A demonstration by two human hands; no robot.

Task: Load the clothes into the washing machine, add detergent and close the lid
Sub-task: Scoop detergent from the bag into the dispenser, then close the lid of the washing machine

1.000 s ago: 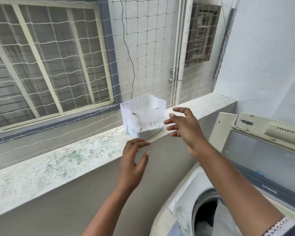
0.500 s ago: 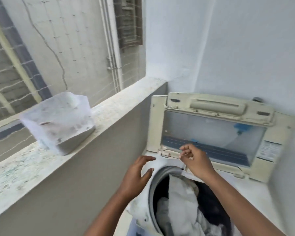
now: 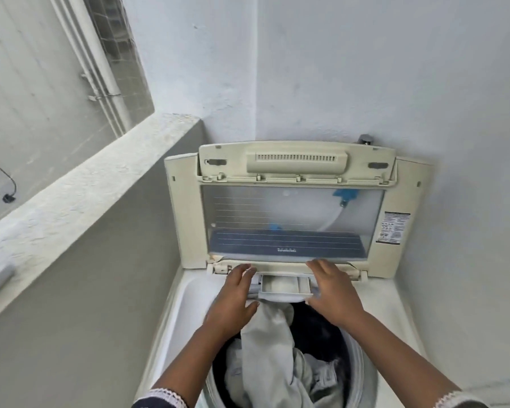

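Left hand: the left hand [image 3: 233,301] lies palm down at the left end of the detergent drawer [image 3: 285,285], fingers fairly straight and loosely spread, fingertips reaching the hinge ledge; it grips nothing that can be seen.
Right hand: the right hand [image 3: 331,293] lies at the drawer's right end, fingers extended, thumb toward the drawer front; no grasp visible. Whether either hand actually touches the drawer cannot be told.
Purpose of placement: judged as flanking the drawer to steady it or slide it.
Detergent drawer: pulled out from the rear edge of the tub opening, tray showing a pale interior; contents unclear.
Clothes: the clothes [image 3: 271,354], pale and dark pieces, sit in the drum, one pale piece heaped up to the rim just below the drawer.
Lid: the lid [image 3: 295,207] stands upright against the wall, leaving the opening free.
Washing machine: the washing machine [image 3: 174,313] stands in the corner beside the ledge [image 3: 80,195].
Stage: loading appears done; lid not yet closed.
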